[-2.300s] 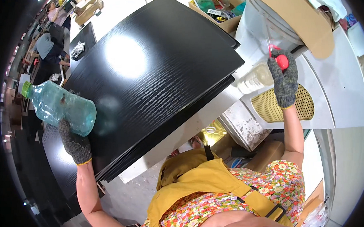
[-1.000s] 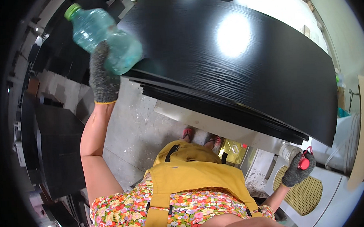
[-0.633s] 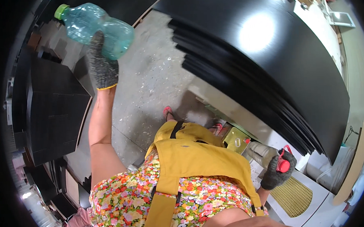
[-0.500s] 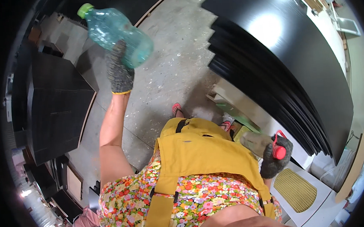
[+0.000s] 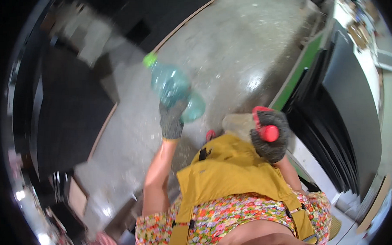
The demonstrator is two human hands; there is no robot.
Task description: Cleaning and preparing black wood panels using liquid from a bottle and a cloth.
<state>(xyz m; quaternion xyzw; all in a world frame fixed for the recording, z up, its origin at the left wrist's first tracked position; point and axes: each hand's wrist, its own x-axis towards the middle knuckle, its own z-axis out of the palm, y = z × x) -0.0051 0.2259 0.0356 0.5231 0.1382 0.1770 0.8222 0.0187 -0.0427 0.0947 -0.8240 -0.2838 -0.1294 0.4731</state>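
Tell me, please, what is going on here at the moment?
A person in a yellow apron over a flowered top stands on a concrete floor, wearing grey knit gloves. The left hand holds up a blue-green plastic bottle with a green cap. The right hand grips a small red object against a pale, translucent container; the view is blurred, so what these are is unclear. Stacked black panels stand to the person's right.
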